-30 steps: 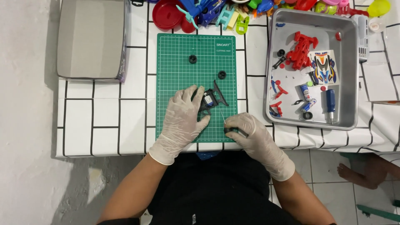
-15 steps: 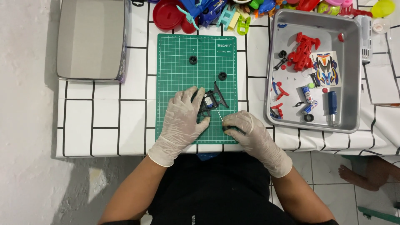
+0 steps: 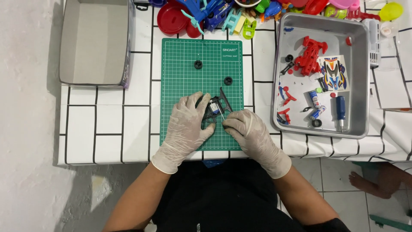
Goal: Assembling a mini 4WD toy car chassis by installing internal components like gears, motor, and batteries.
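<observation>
1. Gloves on both hands, and we are at the near edge of the green cutting mat (image 3: pixel 184 64), on the bench covered with a white grid-lined cloth (image 3: pixel 107 124).
2. Left hand (image 3: pixel 185 126) lies flat over the small black chassis (image 3: pixel 213 108), fingers spread and pressing it down from nine o'clock.
3. Right hand (image 3: pixel 246 131) comes in from four o'clock, fingers pressed together and pinching a thin tool (image 3: pixel 222 116) whose tip meets the chassis.
4. Chassis long axis looks to run from seven towards one o'clock, with a slim black strut pointing up at twelve; which end is the front I cannot tell.
5. Risk, as I judge it: the thin tool could skid off the small part if the left hand eases its press.
6. Two loose black wheels (image 3: pixel 198 65) at twelve o'clock could roll off if the mat is jolted.
7. Metal tray (image 3: pixel 279 86) of parts sits at three o'clock, well apart.
</observation>
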